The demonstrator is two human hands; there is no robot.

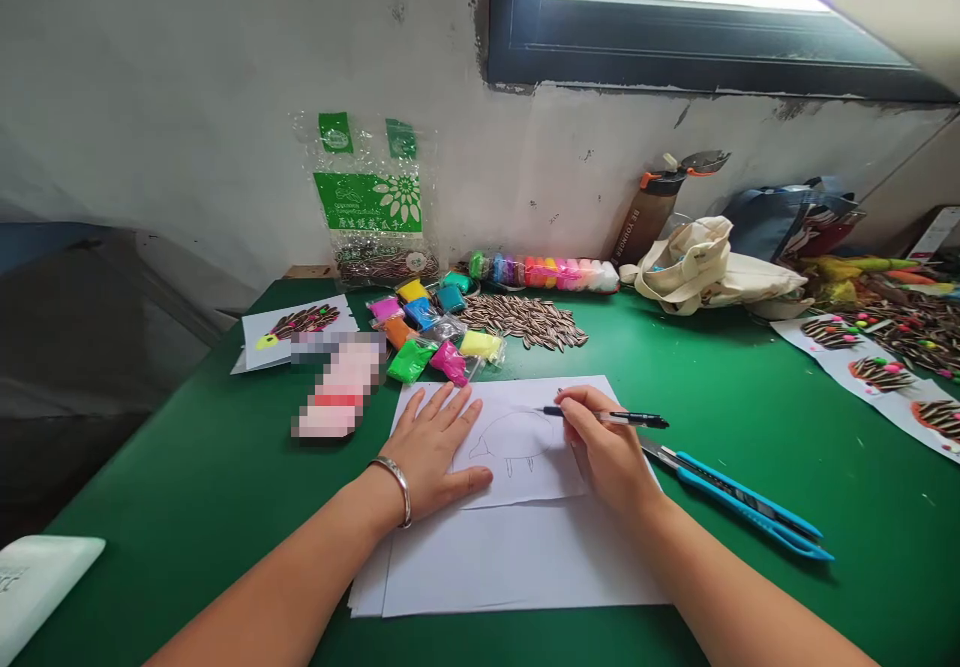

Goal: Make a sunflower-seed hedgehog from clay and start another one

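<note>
My left hand (435, 452) lies flat with fingers spread on the left side of a small white sheet (525, 492), a bracelet (397, 487) around its wrist. A black pen (626, 417) is held in my right hand (600, 442) at the sheet's right side, its tip pointing left. Between the hands is a thin line drawing (517, 442) of an animal with a rounded back, a pointed snout and short legs. Larger white sheets (517, 567) lie stacked underneath. Just right of my right hand rests a blue utility knife (750, 502).
Coloured clay packets (420, 317) and a sunflower-seed pile (525, 319) lie beyond the paper. Behind stand a seed bag (375, 207), a clay tube pack (547, 272), a bottle (649, 212) and a cloth bag (697, 267). Seed-decorated pictures lie left (300, 327) and right (881, 372).
</note>
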